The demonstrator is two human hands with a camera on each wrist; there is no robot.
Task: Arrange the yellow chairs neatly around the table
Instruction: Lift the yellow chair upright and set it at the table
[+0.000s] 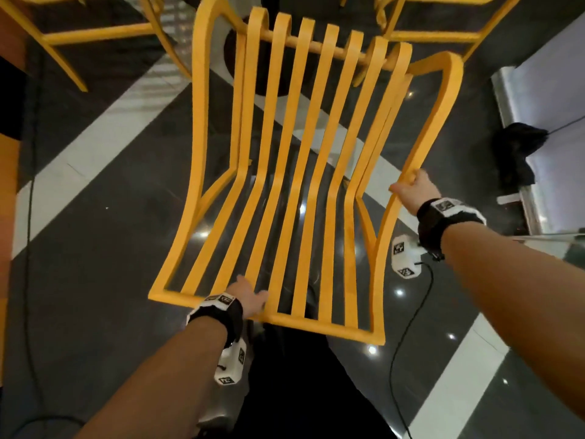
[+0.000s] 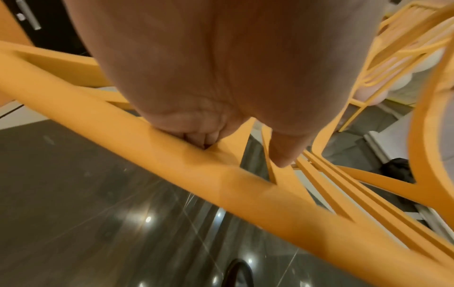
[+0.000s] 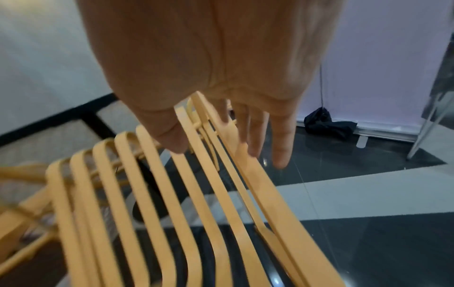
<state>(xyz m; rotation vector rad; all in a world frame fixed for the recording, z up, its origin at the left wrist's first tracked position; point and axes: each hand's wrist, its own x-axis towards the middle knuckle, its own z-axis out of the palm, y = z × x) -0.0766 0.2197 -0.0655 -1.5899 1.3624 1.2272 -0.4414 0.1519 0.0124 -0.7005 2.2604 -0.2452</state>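
A yellow slatted chair (image 1: 300, 153) fills the middle of the head view, seen from above and behind. My left hand (image 1: 250, 299) grips the top rail (image 2: 221, 174) of its backrest, fingers curled over the rail between slats. Over at the right armrest (image 1: 421, 160), my right hand (image 1: 410, 186) rests with its fingers (image 3: 282, 147) straight down the outer side. Its thumb lies on the inner side. Two more yellow chairs stand at the far left (image 1: 95, 33) and far right (image 1: 443, 33). A dark round base (image 1: 234, 58) shows on the floor beyond the held chair.
The floor is glossy dark tile with white stripes (image 1: 95, 147). A black bundle (image 1: 519, 147) lies by the pale wall at the right. A black cable (image 1: 408, 312) trails over the floor near my right arm. An orange wall edges the left side.
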